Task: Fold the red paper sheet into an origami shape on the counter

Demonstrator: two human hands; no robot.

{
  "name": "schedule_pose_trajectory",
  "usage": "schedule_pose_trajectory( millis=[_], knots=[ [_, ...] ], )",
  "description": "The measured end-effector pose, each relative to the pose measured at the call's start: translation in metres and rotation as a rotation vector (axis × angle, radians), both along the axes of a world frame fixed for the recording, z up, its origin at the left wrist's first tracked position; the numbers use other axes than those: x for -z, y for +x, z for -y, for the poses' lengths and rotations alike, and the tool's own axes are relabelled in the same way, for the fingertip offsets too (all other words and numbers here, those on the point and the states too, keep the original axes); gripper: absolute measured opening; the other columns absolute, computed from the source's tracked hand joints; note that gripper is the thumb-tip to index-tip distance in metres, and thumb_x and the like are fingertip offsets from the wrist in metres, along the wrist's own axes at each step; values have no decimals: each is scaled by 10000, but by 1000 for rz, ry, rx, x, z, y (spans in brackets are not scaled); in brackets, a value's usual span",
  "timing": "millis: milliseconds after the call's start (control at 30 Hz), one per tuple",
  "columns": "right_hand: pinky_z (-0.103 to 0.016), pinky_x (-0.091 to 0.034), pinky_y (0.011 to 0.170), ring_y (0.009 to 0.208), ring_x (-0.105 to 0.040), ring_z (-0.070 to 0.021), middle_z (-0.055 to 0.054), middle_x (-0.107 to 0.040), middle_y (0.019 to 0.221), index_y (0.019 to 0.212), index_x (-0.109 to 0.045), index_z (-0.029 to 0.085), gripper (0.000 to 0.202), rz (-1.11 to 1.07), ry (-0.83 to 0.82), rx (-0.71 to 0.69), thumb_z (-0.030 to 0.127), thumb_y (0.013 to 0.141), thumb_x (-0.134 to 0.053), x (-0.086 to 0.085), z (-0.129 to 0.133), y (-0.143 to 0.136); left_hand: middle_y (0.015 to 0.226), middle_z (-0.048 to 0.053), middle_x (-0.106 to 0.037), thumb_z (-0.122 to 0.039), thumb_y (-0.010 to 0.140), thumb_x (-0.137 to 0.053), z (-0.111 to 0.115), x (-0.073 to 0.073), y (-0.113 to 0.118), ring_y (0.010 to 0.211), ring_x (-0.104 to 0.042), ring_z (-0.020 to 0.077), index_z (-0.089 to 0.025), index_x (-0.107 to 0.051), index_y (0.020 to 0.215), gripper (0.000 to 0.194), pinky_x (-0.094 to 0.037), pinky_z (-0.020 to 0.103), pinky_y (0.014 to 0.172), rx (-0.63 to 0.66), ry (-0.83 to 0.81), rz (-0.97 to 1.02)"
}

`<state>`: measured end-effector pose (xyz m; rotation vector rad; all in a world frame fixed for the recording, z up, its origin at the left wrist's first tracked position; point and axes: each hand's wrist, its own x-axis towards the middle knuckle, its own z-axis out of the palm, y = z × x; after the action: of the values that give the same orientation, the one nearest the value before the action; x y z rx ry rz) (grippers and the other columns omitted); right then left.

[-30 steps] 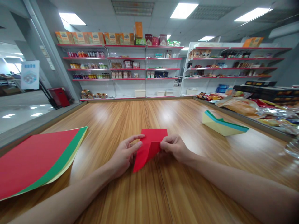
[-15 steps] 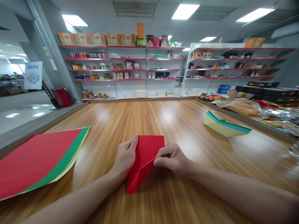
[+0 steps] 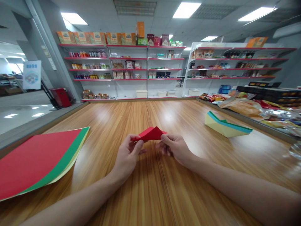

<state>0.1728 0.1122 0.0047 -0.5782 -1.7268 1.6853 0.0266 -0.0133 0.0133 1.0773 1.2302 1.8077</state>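
Note:
A folded piece of red paper [image 3: 151,133] is held up over the middle of the wooden table [image 3: 141,194], a peaked flap showing at its top. My left hand [image 3: 129,150] pinches its left end between thumb and fingers. At the right end, the thumb and fingers of my right hand [image 3: 172,147] grip it too. The paper's underside is out of sight. A folded paper boat [image 3: 225,127] in yellow, blue and green rests on the table to the right. On the left lies a stack of coloured sheets [image 3: 44,157], red on top with green and pale yellow edges below.
Packaged snacks [image 3: 244,108] and black boxes [image 3: 270,94] are heaped beyond the table's right edge. Behind the far edge stand shelves [image 3: 129,79] of goods. A sign on a stand [image 3: 32,75] and a red box [image 3: 60,96] are on the floor at left.
The red paper was upright with its lower flap being bent; now it is tipped away from me and looks lower and peaked. Both hands have shifted their grip to its two ends.

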Motion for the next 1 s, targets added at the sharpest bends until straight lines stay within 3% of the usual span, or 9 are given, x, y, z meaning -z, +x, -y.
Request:
schedule_pose_trajectory(
  millis=[100, 200, 300, 433, 567, 700, 900, 1000],
  knots=[
    [-183, -287, 330, 331, -450, -83, -12, -603, 458, 786, -683, 146, 380, 180, 139, -38, 505, 830, -566, 0, 5, 3, 923, 43, -610, -339, 852, -585, -2, 3, -4, 937, -604, 204, -178, -479, 880, 195, -576, 349, 720, -129, -8, -94],
    [-192, -302, 353, 334, -438, -86, 34, -504, 387, 856, -714, 143, 358, 271, 300, -60, 463, 850, -555, 1, 9, 4, 926, 29, -582, -329, 845, -594, -2, 6, -7, 921, -591, 194, -185, -485, 905, 190, -575, 346, 716, -160, 39, -152],
    [-201, -333, 414, 408, -458, -84, 27, -519, 458, 914, -735, 145, 296, 239, 474, -46, 387, 849, -578, 2, 11, 5, 1060, 52, -577, -313, 822, -625, -2, 7, -5, 1014, -575, 219, -210, -469, 1073, 313, -562, 373, 765, -109, 101, -150],
    [-209, -374, 459, 463, -486, -93, 13, -552, 524, 1018, -721, 156, 269, 141, 544, -117, 303, 859, -562, 3, 15, 5, 1227, 96, -553, -284, 787, -663, -1, 6, 0, 1152, -525, 255, -237, -400, 1269, 551, -514, 389, 867, -26, 114, -136],
    [-205, -362, 436, 453, -475, -93, -1, -552, 531, 942, -734, 119, 263, 83, 580, -233, 281, 868, -540, 5, 17, 5, 1197, 122, -596, -301, 779, -668, 3, 6, 4, 1102, -565, 262, -199, -458, 1278, 551, -461, 406, 933, 74, 118, -215],
    [-215, -389, 488, 504, -500, -101, -19, -588, 602, 965, -710, 110, 255, 22, 727, -340, 259, 889, -517, 3, 19, 6, 1125, 126, -633, -342, 780, -674, 10, 7, 6, 1078, -571, 263, -174, -504, 1237, 517, -428, 407, 953, 142, 142, -266],
    [-242, -410, 579, 615, -544, -129, -44, -632, 703, 803, -660, 118, 178, 30, 876, -313, 273, 855, -587, -10, 28, 6, 948, 78, -680, -370, 821, -642, 5, 8, 4, 900, -634, 203, -158, -601, 954, 253, -494, 331, 831, 100, 157, -18],
    [-243, -410, 579, 622, -539, -129, -37, -625, 713, 779, -637, 130, 183, 73, 888, -305, 276, 868, -573, -12, 31, 6, 900, 45, -686, -353, 858, -602, -1, 8, 3, 813, -649, 170, -170, -594, 936, 199, -516, 301, 757, 134, 135, 167]
  ],
)
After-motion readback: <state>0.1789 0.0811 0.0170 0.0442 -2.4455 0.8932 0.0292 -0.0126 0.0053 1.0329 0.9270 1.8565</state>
